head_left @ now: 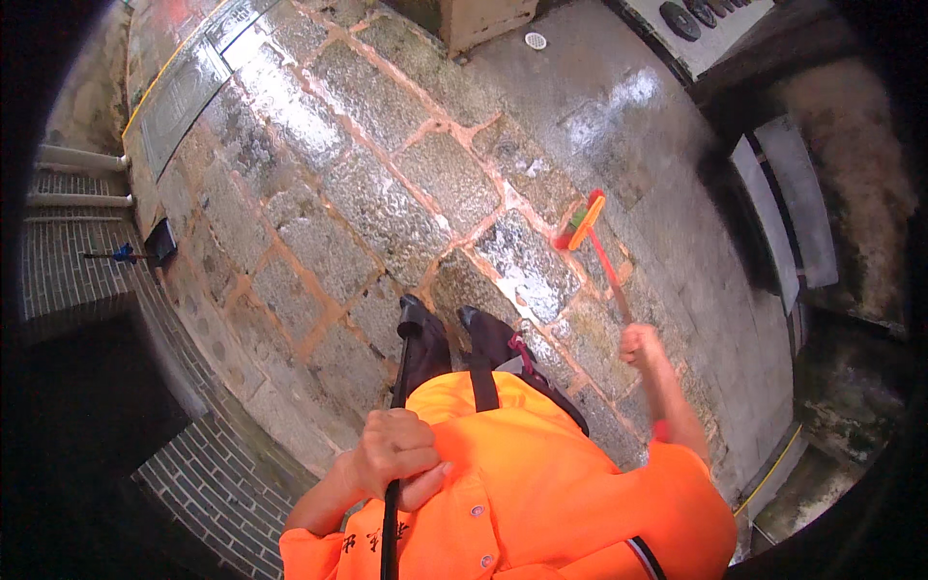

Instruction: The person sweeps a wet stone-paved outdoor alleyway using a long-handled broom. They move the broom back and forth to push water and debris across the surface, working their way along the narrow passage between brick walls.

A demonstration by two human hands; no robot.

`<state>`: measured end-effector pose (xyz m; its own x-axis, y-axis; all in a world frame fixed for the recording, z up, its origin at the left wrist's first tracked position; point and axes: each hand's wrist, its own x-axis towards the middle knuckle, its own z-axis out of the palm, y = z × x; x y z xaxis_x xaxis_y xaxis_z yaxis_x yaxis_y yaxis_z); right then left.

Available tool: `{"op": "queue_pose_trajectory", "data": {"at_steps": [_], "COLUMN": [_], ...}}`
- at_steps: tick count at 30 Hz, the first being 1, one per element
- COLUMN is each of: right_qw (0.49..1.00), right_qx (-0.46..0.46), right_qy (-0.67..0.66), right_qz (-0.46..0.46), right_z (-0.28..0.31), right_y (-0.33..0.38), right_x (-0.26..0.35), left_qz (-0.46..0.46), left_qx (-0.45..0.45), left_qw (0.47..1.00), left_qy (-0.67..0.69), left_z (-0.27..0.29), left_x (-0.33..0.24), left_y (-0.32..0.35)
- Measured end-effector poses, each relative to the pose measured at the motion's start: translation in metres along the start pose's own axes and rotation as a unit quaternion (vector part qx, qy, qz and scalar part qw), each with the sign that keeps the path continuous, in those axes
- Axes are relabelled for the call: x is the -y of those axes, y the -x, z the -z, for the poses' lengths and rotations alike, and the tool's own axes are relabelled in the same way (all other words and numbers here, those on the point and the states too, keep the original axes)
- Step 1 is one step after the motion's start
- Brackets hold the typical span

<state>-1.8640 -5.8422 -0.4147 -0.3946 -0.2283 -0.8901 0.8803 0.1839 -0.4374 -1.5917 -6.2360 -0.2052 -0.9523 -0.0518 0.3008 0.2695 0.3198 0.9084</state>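
Observation:
My left hand [396, 454] is closed around a black pole [398, 372] in front of my orange shirt. The pole runs down towards my dark shoes, and its wider black end shows beside my left foot; I cannot tell what tool it is. On the right, my right hand [642, 346] grips the handle of a broom [601, 253]. The broom's handle is red, and its head is orange-yellow with red and green bristles. That head rests at the wet stone paving [387, 193], ahead and to the right of my feet.
At the far left a dark dustpan [162, 242] with a blue piece on its handle is near a brick wall [77, 251]. Pale pipes [82, 157] run there. A round drain cover [535, 41] lies ahead. A grey ledge [773, 213] borders the right side.

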Motion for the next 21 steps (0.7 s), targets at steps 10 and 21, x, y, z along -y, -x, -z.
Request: {"op": "queue_pose_trajectory", "data": {"at_steps": [10, 21], "right_qw": [0.937, 0.879], "right_qx": [0.234, 0.22], "right_qy": [-0.228, -0.423], "right_qz": [-0.127, 0.001], "right_z": [-0.184, -0.16], "right_y": [-0.025, -0.201], "right_x": [0.019, 0.115], "left_qz": [-0.011, 0.007], "left_qx": [0.027, 0.024], "left_qw": [0.999, 0.999], "left_qy": [0.021, -0.047], "left_z": [0.076, 0.113], "left_x": [0.021, 0.037], "left_y": [-0.008, -0.091]}}
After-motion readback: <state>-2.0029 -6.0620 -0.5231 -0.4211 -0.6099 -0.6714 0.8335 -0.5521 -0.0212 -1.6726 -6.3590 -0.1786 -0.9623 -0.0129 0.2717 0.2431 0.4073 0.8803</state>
